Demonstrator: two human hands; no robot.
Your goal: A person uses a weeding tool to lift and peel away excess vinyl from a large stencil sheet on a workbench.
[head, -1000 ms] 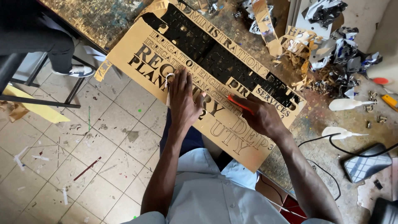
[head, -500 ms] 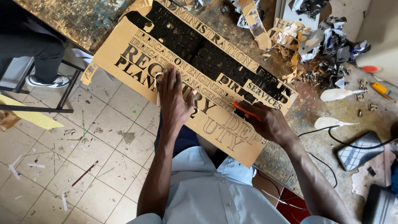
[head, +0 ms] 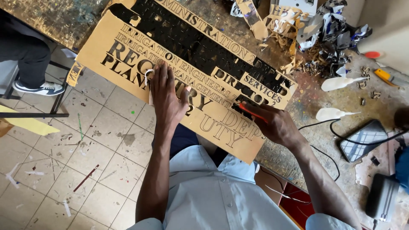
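Note:
A large tan cardboard stencil sheet (head: 128, 30) with cut-out letters lies over the edge of a stained worktable. My left hand (head: 167, 99) presses flat on the sheet, fingers spread, with a white band on one finger. My right hand (head: 272, 123) grips a thin red cutting knife (head: 248, 111) whose tip rests on the sheet near its lower right letters.
Cardboard scraps and crumpled offcuts (head: 306, 30) pile up at the table's far right. Two white glue nozzles (head: 336, 113), a phone (head: 364, 140) on a black cable and a yellow cutter (head: 385, 76) lie to the right. Another person's leg and shoe (head: 36, 87) stand at the left on the tiled floor.
The view has shifted slightly, so the sheet sits lower left in the frame. Both hands keep their places on the cardboard, the right one still on the red knife.

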